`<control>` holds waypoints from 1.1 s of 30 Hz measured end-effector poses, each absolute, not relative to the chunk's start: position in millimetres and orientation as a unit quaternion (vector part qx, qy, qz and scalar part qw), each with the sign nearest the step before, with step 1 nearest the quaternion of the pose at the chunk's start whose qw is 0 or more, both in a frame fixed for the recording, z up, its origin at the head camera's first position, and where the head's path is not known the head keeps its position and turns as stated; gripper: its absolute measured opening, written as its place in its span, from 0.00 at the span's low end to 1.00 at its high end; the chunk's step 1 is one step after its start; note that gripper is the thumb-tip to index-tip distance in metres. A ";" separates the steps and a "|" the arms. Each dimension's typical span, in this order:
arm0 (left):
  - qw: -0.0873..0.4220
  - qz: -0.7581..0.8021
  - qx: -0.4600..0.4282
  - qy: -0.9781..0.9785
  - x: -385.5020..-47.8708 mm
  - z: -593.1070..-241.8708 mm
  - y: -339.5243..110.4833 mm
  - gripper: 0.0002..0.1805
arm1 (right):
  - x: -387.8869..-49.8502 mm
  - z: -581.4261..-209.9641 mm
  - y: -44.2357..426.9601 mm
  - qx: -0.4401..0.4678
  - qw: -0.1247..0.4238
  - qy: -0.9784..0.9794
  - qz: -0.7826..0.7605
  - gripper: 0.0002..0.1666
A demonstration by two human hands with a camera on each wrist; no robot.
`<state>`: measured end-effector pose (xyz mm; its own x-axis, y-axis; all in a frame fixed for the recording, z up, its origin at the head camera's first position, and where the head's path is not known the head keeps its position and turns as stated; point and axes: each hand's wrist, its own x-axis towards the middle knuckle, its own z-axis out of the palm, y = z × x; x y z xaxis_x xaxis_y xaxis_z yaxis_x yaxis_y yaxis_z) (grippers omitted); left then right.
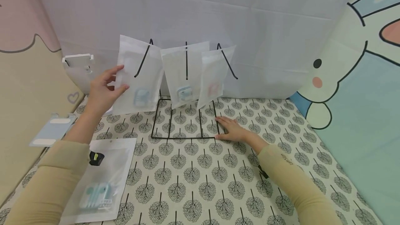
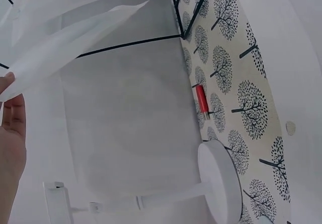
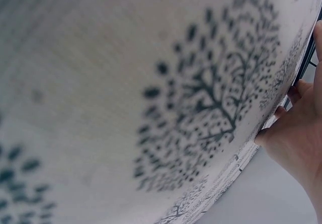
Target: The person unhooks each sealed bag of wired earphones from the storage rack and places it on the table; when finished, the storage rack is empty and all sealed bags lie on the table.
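My left hand point(image 1: 104, 88) pinches the left edge of a frosted pouch point(image 1: 131, 58) between thumb and fingers. That pouch hangs on the left prong of a black wire display rack point(image 1: 184, 138), with a small blue item point(image 1: 142, 96) inside. A second pouch point(image 1: 175, 65) hangs on the middle prong and a third point(image 1: 212, 68) on the right one. In the left wrist view the gripped pouch point(image 2: 65, 43) slants up from my fingertips. My right hand point(image 1: 231, 129) rests on the right side of the rack's base, fingers extended; its fingertips are partly hidden in the right wrist view.
A larger clear-fronted pouch point(image 1: 120, 169) with teal contents lies at the front left, partly under my left forearm. Behind it stand a light-blue holder point(image 1: 51, 131) and a white phone stand point(image 1: 78, 60). A red stick-like object point(image 2: 202, 100) lies near the stand's round base point(image 2: 219, 178).
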<state>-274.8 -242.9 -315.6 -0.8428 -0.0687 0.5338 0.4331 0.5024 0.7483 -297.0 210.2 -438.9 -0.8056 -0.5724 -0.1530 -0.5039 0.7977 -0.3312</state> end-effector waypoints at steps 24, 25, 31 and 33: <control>0.258 -0.439 -0.127 -0.851 -236.9 -296.4 -246.8 0.35 | -295.9 -436.3 209.9 -0.289 0.123 0.939 -0.139 0.52; 0.261 -0.437 -0.127 -0.851 -235.2 -296.5 -247.1 0.35 | -296.1 -436.3 210.1 -0.290 0.120 0.940 -0.137 0.52; 0.274 -0.432 -0.137 -0.848 -225.4 -296.9 -249.8 0.34 | -297.2 -437.1 210.6 -0.290 0.119 0.940 -0.136 0.52; 0.272 -0.434 -0.135 -0.849 -221.5 -297.0 -250.9 0.34 | -297.4 -437.9 210.6 -0.289 0.121 0.940 -0.136 0.52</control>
<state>-221.5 -250.9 -297.0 -0.8161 -0.0074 0.5779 0.4640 0.5877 0.6628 -297.4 210.6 -437.9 -0.8031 -0.5770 -0.1488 -0.5109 0.7953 -0.3264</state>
